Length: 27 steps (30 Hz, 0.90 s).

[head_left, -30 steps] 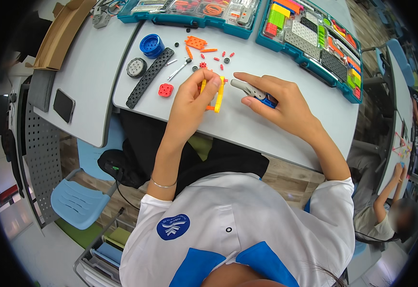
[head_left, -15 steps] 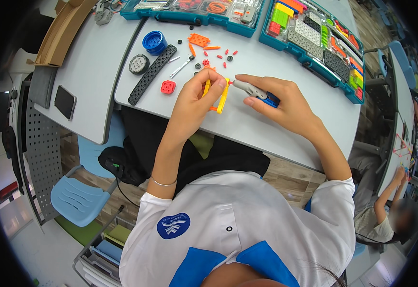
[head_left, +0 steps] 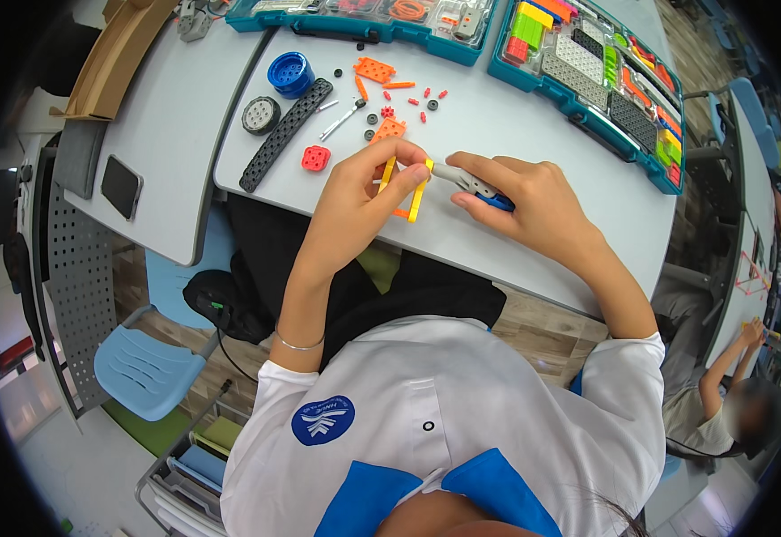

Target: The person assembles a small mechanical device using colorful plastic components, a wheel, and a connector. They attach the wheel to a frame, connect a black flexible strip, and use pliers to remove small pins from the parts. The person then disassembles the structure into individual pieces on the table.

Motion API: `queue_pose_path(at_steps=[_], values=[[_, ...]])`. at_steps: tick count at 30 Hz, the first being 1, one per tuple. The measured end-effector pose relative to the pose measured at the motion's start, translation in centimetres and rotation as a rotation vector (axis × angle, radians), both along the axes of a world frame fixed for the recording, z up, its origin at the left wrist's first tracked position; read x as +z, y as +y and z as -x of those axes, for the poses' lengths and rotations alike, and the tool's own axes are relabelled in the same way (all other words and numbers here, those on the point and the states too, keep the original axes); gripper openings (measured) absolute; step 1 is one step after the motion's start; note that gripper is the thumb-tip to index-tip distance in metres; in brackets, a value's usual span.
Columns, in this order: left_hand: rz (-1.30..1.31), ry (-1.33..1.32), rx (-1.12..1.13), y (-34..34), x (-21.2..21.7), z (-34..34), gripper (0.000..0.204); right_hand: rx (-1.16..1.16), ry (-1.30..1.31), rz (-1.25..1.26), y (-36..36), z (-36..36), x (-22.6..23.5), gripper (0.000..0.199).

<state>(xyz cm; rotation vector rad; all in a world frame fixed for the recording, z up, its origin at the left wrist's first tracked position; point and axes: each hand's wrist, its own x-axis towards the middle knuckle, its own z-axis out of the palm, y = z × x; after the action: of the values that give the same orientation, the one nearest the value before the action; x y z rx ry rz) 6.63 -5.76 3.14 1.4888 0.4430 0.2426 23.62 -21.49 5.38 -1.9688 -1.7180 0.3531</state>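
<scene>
My left hand pinches a small yellow building frame with an orange crosspiece at its near end. In my right hand is a grey and blue plier-like tool. Its grey tip meets the frame's far right corner, beside my left fingertips. The exact contact is partly hidden by those fingers. Just beyond my left hand lie an orange perforated plate, a red gear-like piece and several small red pins.
A long black perforated beam, blue wheel hub, grey wheel and red block lie left. Teal parts cases stand along the back. A phone rests on the adjoining table. Another person sits far right.
The tool's tip has moved against the yellow frame, and the red pin seen at the tip earlier is now hidden. My left hand has shifted slightly, uncovering more of the orange plate.
</scene>
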Motion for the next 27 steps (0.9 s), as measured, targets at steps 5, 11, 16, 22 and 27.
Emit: queue_pose_path(at_steps=[5,11,16,22,27], values=[[-0.002,-0.01,0.019,0.1,-0.6,0.5,0.022,0.011,0.241,0.148,0.2,0.3,-0.3,0.034],[-0.071,-0.021,0.085,0.5,0.6,0.8,0.019,-0.007,0.449,0.238,0.6,0.6,0.8,0.032],[-0.389,-0.106,0.625,4.3,0.1,1.8,0.018,-0.052,0.531,0.202,-0.1,-0.6,1.1,0.035],[-0.035,-0.11,0.201,1.0,1.9,1.0,0.015,0.011,0.538,0.206,1.3,-0.2,0.9,0.035],[-0.032,-0.1,0.07,0.3,0.5,0.0,0.016,0.017,0.552,0.161,0.4,-0.4,0.2,0.036]])
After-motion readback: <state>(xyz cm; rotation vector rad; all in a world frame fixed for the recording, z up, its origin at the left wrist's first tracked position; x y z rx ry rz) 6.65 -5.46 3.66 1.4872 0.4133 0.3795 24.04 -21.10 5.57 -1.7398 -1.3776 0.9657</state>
